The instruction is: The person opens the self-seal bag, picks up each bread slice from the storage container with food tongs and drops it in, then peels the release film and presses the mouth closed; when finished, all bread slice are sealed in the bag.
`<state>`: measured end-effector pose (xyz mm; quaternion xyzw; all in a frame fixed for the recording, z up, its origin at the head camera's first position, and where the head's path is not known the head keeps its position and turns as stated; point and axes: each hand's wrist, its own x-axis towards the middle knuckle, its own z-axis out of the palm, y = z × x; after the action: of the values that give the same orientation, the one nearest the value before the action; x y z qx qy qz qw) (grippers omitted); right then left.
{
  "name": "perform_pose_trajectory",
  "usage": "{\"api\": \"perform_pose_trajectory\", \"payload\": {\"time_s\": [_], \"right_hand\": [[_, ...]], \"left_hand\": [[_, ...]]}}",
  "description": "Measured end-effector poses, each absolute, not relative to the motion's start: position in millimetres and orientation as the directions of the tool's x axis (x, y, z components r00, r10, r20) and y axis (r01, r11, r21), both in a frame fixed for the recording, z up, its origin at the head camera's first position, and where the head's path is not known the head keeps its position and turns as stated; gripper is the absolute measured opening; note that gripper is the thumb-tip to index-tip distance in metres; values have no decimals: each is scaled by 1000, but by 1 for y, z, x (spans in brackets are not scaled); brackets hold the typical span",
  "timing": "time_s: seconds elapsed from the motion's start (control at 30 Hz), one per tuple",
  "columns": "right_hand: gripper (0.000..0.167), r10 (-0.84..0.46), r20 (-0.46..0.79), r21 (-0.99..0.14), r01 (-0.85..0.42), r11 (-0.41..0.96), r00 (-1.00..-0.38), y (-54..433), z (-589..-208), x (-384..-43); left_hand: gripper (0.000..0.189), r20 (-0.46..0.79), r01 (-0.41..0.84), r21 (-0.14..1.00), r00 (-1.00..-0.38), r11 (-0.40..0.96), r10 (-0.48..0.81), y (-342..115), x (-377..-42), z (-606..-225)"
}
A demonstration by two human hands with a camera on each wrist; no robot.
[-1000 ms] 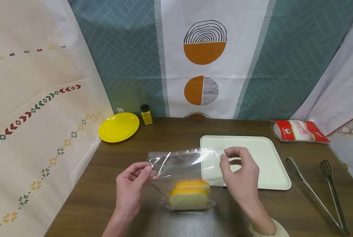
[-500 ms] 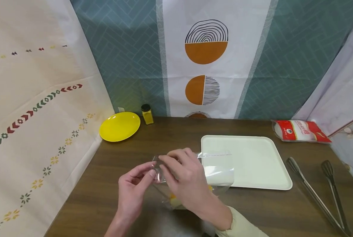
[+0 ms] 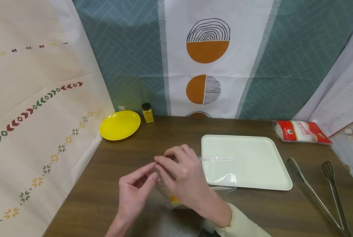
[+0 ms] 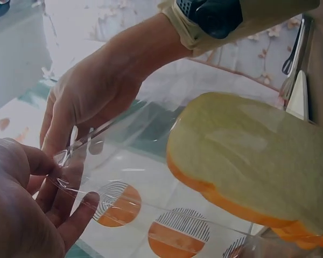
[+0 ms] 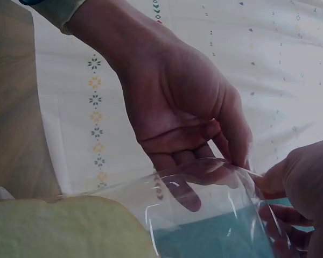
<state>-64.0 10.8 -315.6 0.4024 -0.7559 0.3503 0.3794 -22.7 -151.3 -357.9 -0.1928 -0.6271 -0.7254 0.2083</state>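
Note:
A clear zip bag (image 3: 220, 172) holds bread slices (image 4: 247, 156), standing above the table's near middle. In the head view, only a little orange crust shows past my right hand (image 3: 188, 181). My left hand (image 3: 135, 192) pinches the bag's upper left corner between thumb and fingers. Right beside it, the right hand has crossed over and pinches the bag's top edge at that same corner. Both wrist views show the film held between the fingertips; the bag's seal strip trails to the right over the tray. Whether the seal is closed there cannot be made out.
Behind the bag lies a white tray (image 3: 247, 161). To its right are metal tongs (image 3: 312, 194) and a red and white packet (image 3: 302, 131). A yellow plate (image 3: 120, 125) and a yellow jar with a black lid (image 3: 147, 113) stand at the back left.
My right hand has moved left from the bag's right top corner to the left corner, beside the left hand. The bag's right side now hangs free. The left hand has hardly moved.

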Motion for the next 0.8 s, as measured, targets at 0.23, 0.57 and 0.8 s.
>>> {"api": "perform_pose_trajectory", "payload": {"time_s": [0.23, 0.57, 0.8], "right_hand": [[14, -343, 874, -190, -892, 409, -344, 11, -313, -67], [6, -325, 907, -146, -925, 351, -266, 12, -315, -71], [4, -263, 919, -229, -940, 254, -295, 12, -320, -76]], "left_hand": [[27, 558, 556, 824, -830, -112, -14, -153, -23, -356], [31, 676, 658, 727, -736, -195, 35, -152, -28, -361], [32, 669, 655, 737, -742, -166, 40, -151, -28, -362]]}}
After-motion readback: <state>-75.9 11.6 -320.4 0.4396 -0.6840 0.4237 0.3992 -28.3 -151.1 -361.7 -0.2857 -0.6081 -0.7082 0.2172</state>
